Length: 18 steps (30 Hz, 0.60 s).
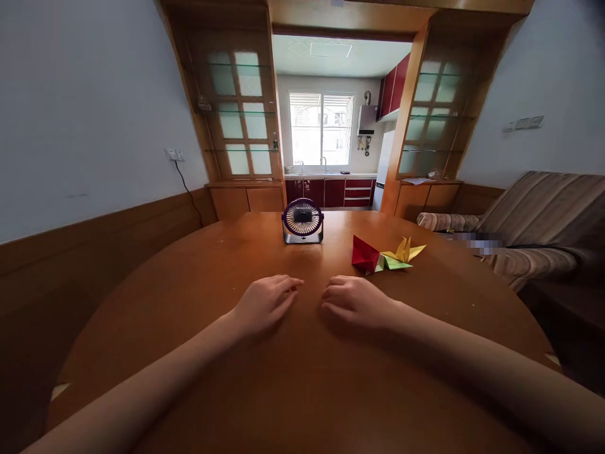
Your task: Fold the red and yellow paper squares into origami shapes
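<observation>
Purple fan (303,217) and bright folded papers on an orange-brown table (302,391)
The fan's purple rim circles pale, radiating spokes and a dark centre; its stand (302,239) looks greyish. The folded papers are plain red paper (363,253), yellow paper (404,251) and light green paper (397,263). Beige and brown stripes cover the armchair (543,208); the kitchen cupboards (314,190) are glossy dark red, the wall (94,113) pale bluish grey, the cord (185,183) black.

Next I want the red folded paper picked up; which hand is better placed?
Probably the right hand. It is just on the near side of the red folded paper, with no object visible in it. The left hand also looks free but is farther away.
</observation>
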### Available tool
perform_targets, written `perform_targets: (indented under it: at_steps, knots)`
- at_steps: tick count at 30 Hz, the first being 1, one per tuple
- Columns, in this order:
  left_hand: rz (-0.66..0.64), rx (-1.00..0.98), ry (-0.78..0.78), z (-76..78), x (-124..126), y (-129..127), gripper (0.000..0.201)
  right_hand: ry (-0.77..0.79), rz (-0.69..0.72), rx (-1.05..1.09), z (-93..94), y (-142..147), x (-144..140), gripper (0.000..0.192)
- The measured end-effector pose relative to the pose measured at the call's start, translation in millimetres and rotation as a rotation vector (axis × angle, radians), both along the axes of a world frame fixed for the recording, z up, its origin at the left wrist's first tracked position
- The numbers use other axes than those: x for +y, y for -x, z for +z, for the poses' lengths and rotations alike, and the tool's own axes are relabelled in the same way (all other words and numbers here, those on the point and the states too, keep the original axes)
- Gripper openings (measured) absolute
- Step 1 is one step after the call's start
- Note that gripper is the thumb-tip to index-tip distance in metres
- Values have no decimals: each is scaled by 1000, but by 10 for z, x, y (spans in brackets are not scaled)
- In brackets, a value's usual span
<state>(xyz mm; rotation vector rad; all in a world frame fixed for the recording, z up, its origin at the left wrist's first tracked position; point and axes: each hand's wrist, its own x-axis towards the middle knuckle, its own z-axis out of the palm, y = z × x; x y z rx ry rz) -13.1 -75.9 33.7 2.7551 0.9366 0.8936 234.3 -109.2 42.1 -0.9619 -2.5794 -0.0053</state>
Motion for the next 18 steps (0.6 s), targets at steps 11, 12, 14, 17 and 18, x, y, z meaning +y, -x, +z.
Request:
perform_targets:
  at_steps: [11,12,14,17,18]
  knots:
    - [-56,280,-135,-321,198,13,30,-35,136,33,-490,116,223,30]
    - [-75,301,-128,-329,177,27,31,-37,136,34,-495,111,216,31]
    - [-80,323,-91,-332,124,81,33,-40,132,37,-498,111,202,31]
    - [-81,361,3,-309,60,176,40,-52,126,39,-498,120,193,31]
    - [-84,370,34,-299,48,197,41,-59,125,39,-500,121,192,31]
